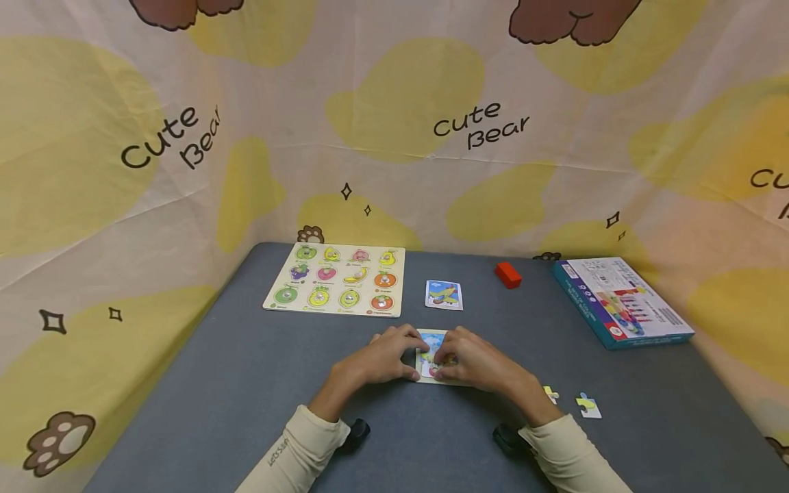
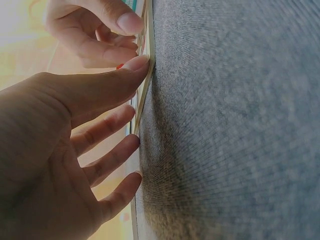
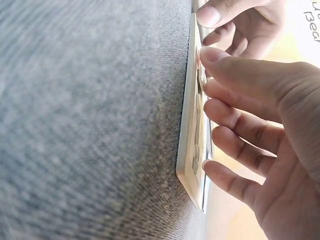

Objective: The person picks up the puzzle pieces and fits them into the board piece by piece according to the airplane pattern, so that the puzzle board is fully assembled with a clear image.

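Note:
A small wooden jigsaw board (image 1: 453, 383) with a picture on it lies on the table between my hands. My left hand (image 1: 388, 357) holds its left end, thumb at the near corner and index finger toward the far side. My right hand (image 1: 476, 363) reaches over the board and covers its right part. In the right wrist view, its thumb and index finger pinch a thin puzzle piece (image 3: 202, 80) at the board's surface. Other flat pieces (image 3: 197, 132) sit in the board. Two loose puzzle pieces (image 1: 588, 405) lie by the right forearm, one partly hidden.
A fruit puzzle board (image 1: 335, 281) lies at the back left. Behind my hands is an airplane picture card (image 1: 444, 295), with a red block (image 1: 508, 275) farther right. A boxed game (image 1: 629, 301) lies at the right. Printed cloth (image 1: 394, 123) hangs around the grey table (image 1: 246, 411).

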A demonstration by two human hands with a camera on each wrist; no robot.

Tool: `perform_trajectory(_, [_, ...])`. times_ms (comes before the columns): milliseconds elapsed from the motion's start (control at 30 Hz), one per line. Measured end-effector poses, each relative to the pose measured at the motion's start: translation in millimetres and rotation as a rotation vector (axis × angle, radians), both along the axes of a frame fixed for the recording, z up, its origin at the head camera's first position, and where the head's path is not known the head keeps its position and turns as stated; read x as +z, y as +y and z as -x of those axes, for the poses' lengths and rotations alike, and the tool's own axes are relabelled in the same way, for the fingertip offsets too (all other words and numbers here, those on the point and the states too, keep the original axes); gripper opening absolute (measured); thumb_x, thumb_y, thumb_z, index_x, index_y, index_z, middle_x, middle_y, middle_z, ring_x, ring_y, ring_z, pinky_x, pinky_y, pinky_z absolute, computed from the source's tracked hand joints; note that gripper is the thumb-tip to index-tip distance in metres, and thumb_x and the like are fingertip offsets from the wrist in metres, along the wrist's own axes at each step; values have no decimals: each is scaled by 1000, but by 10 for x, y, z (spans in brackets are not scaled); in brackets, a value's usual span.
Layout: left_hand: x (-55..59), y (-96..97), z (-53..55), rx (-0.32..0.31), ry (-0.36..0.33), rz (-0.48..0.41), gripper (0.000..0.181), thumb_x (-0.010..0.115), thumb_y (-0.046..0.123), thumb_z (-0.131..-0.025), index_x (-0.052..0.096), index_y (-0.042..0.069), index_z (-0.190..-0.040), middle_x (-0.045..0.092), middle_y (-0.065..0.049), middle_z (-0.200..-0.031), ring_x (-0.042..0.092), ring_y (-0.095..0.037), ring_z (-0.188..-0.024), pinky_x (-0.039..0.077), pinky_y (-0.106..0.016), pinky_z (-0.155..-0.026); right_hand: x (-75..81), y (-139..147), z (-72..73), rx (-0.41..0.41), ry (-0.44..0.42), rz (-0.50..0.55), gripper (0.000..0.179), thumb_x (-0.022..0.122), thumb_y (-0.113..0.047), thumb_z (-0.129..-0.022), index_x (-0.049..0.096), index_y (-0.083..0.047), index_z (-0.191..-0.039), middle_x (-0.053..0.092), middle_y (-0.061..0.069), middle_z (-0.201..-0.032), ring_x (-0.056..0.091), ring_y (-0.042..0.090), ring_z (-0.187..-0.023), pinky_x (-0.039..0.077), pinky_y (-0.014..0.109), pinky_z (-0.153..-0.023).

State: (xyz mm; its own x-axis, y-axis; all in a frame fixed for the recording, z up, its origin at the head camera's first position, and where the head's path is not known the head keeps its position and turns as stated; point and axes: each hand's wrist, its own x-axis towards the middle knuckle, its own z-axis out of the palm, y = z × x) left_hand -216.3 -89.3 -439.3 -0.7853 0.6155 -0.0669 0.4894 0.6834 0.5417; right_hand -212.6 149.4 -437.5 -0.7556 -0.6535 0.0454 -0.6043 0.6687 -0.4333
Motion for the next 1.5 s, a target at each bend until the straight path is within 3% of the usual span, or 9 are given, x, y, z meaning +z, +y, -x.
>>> perform_trajectory(533, [29, 18, -19, 5, 7, 10, 45, 83, 25, -94, 72, 15, -137, 57, -5, -142, 53, -29, -129, 40, -58, -104, -57, -23, -8, 26, 41, 38, 12, 83, -25, -94, 85, -18, -104, 67, -8, -96, 53, 10, -93, 46, 31, -80])
perform_trajectory(767, [32, 96, -56, 60, 50, 30, 37, 79, 28, -98, 72, 16, -132, 60, -5, -136, 55, -29, -125, 43, -56, -99, -54, -40, -17, 9, 50, 36, 8, 84, -23, -93, 86, -18, -99, 67, -8, -94, 54, 10, -92, 46, 31, -80])
perform_trajectory(1033, [10, 163, -96, 128, 82, 13, 32, 83, 25, -94, 74, 16, -124, 61, -3, -128, 56, -27, -116, 43, -51, -94, -43, -35, -37, 19, 72, 31, 10, 84, -22, -92, 86, -17, -100, 67, -7, -94, 53, 10, -91, 46, 33, -80])
perform_trajectory(1200, [-12, 181, -98, 139, 82, 3, 31, 84, 25, -93, 74, 16, -122, 61, -2, -126, 55, -25, -114, 43, -50, -93, -23, 54, -56, 37, 57, 42, 14, 84, -19, -92, 85, -15, -105, 67, -6, -95, 54, 10, -91, 46, 32, -80])
perform_trajectory(1500, [-36, 171, -96, 147, 80, -2, 31, 83, 25, -94, 76, 19, -123, 60, -1, -125, 54, -25, -115, 41, -49, -94, 34, 418, -131, -55, -33, 40, 23, 83, -25, -93, 82, -18, -115, 70, -7, -109, 56, 14, -101, 50, 38, -88])
